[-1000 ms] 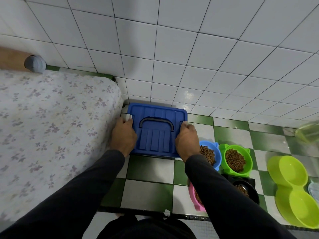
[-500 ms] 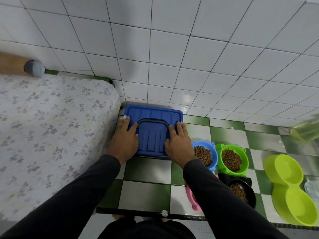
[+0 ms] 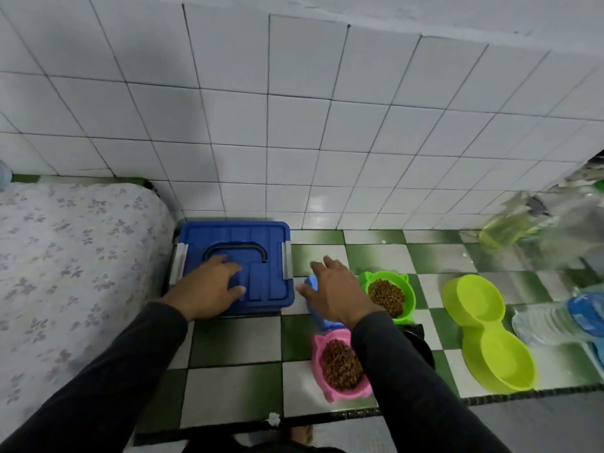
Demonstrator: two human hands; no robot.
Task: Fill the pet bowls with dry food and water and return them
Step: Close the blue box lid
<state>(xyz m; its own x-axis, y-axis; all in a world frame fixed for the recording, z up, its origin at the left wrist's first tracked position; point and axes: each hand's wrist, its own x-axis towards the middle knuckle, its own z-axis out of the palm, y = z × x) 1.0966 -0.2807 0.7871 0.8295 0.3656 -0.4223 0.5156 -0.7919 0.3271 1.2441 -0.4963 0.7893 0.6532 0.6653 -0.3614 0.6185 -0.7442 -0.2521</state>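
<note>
1. The food box (image 3: 235, 266) is shut and sits by the wall. My left hand (image 3: 206, 286) lies flat on its lid, fingers loose.
2. My right hand (image 3: 333, 292) hangs over the blue bowl (image 3: 318, 317), fingers spread, holding nothing.
3. The green bowl (image 3: 389, 294) and pink bowl (image 3: 340, 364) have food. The double bowl (image 3: 487, 331) is empty.
4. I think water comes next: reach for the bottle (image 3: 555, 318) on the right.

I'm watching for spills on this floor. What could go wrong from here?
1. The right hand hovers open over the blue bowl, close to the kibble-filled green bowl; a careless sweep could scatter food.
2. The right sleeve hangs just over the pink bowl and might drag it.
3. The double bowl is empty, so pouring water comes next and may splash.
</note>
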